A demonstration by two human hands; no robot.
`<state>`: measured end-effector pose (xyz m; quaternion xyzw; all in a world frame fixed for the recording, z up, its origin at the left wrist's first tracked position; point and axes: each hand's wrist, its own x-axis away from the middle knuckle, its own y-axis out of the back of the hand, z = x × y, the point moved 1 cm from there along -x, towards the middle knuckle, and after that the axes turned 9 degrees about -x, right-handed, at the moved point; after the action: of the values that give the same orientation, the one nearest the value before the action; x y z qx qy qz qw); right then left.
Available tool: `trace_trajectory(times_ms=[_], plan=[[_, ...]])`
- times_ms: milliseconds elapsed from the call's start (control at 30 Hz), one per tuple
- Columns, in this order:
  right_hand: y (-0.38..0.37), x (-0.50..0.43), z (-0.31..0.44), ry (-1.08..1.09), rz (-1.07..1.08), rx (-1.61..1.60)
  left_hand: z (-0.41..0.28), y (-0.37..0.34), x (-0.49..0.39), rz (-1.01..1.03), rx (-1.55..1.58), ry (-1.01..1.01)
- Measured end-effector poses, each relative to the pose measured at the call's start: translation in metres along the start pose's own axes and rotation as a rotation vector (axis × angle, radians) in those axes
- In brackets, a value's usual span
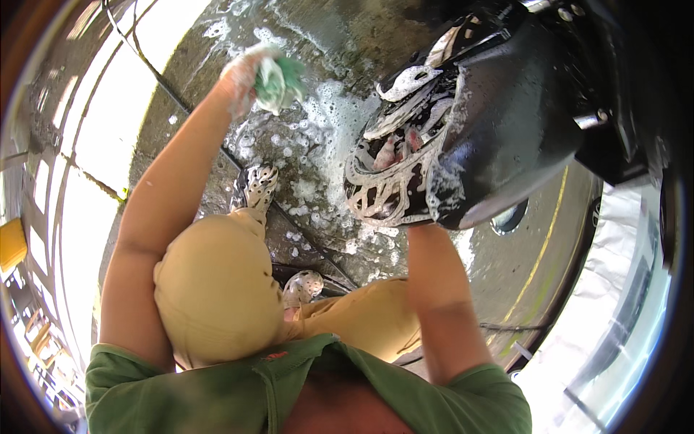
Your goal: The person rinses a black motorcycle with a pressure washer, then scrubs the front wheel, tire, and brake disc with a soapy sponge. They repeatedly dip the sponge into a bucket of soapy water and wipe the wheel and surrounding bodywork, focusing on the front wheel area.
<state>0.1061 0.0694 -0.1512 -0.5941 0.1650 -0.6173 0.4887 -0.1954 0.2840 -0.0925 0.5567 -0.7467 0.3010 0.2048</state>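
My left hand point(246, 76), wet and covered in suds, grips a soapy green and white cloth or mesh scrubber point(276, 84) over the wet ground. To the right stands a glossy black vehicle body part point(504, 125), probably of a motorcycle. White foam coats its slotted end point(379, 200) and runs along the edge. My right forearm reaches up underneath this part. Pinkish fingers, apparently of my right hand point(386, 154), show through the openings; the rest is hidden, and what they touch cannot be told.
Suds point(336, 119) lie on the wet concrete. A thin black hose or cable point(173, 97) crosses the floor beside my foam-spotted shoes point(257, 184). A round object point(509, 217) lies beyond the black part. At the right, a pale sheet-like surface point(607, 260) stands near a yellow floor line point(542, 252).
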Motion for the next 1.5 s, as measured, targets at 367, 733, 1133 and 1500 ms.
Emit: trace_trajectory(times_ms=[367,733,1133,1500], plan=[[-0.025,0.084,0.12,-0.533,0.031,0.231,0.091,-0.047,0.046,0.841,-0.753,0.073],[0.06,0.132,0.101,-0.04,-0.058,0.134,0.201,-0.136,-0.022,1.153,-1.199,-0.086],[-0.052,0.156,-0.116,1.064,-0.783,2.242,0.22,-0.129,-0.007,1.124,-0.724,0.13],[-0.054,0.135,-0.091,1.282,-0.678,1.753,0.261,-0.131,-0.03,0.73,-0.827,-0.477]])
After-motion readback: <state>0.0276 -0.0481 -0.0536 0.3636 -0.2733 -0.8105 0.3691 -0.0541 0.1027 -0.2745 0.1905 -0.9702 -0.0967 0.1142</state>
